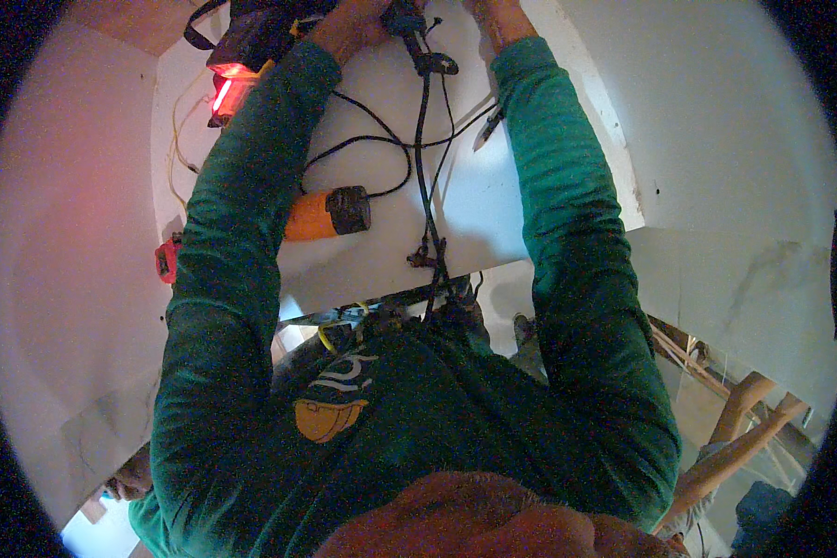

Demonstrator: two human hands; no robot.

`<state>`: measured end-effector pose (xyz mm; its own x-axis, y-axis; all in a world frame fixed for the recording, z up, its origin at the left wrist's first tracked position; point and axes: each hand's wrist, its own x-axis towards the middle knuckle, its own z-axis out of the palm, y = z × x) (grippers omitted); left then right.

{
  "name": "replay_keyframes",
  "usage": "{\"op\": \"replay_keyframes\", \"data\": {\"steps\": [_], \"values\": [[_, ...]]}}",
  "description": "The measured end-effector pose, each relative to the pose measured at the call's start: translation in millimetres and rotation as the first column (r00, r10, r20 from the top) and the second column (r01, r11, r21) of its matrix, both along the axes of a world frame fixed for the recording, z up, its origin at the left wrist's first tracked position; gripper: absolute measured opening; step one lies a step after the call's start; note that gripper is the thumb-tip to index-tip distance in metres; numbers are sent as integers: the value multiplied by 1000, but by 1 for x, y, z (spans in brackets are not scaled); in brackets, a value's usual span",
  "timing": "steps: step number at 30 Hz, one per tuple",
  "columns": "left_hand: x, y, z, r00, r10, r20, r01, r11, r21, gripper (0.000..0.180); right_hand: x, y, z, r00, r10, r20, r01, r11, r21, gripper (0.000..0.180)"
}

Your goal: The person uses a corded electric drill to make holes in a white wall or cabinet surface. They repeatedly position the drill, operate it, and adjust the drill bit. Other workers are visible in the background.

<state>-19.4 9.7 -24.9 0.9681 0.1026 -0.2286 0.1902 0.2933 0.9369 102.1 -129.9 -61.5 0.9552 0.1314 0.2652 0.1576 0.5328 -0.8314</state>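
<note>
Both my arms, in green sleeves, stretch toward the top edge over a white surface (474, 195). My left hand (361, 26) is beside a black corded tool (405, 23), cut off by the frame; its fingers are hidden, and whether it grips the tool is unclear. My right hand (498, 20) lies just right of the tool, with its fingers beyond the frame. From the tool a black cord (423, 126) runs down toward my body. An orange and black cylindrical device (330, 214) rests beside my left forearm. A small pointed tool (486, 132) lies near my right forearm.
Left of my left arm are a dark bag (260, 28), a glowing red light (231, 93) and a small red object (166, 259). White walls rise on both sides. Another person's arms (730, 442) show at lower right, and a hand (130, 482) at lower left.
</note>
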Motion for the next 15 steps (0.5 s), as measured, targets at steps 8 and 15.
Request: {"op": "replay_keyframes", "data": {"steps": [8, 15], "values": [[-1, -4, 0, 999, 31, 8, -31, 995, -93, 20, 8, 4, -7, 999, -4, -40, 5, 1000, 24, 30], [2, -7, 1, 997, 65, -42, -68, 995, -75, 21, 5, -2, -1, 994, -30, -102, 19, 995, -100, 28]]}}
